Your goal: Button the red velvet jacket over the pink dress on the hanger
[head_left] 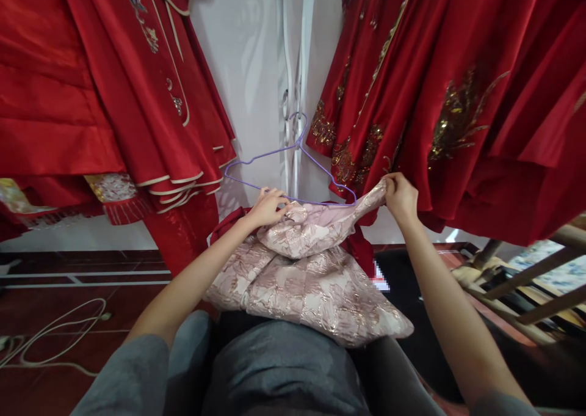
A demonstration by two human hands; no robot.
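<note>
A pale pink brocade garment [311, 281] with metallic gold threads lies bunched over my lap. Its upper part is folded over the lower bar of a purple wire hanger [260, 156], or lies against it; I cannot tell which. My right hand [403, 201] pinches a narrow end of the fabric and pulls it out to the right, a little above the bar. On the left, my left hand [269, 207] is closed at the garment's upper edge, close to the bar. The hanger's hook points up in front of a white pole [293, 55]; whether it is hooked there is unclear.
Red garments [101, 86] hang on the left, and red gowns [425, 86] with gold embroidery hang on the right. Red cloth also lies behind the pink garment. A white cable [59, 324] coils on the floor at left. A wooden frame [526, 275] stands at lower right.
</note>
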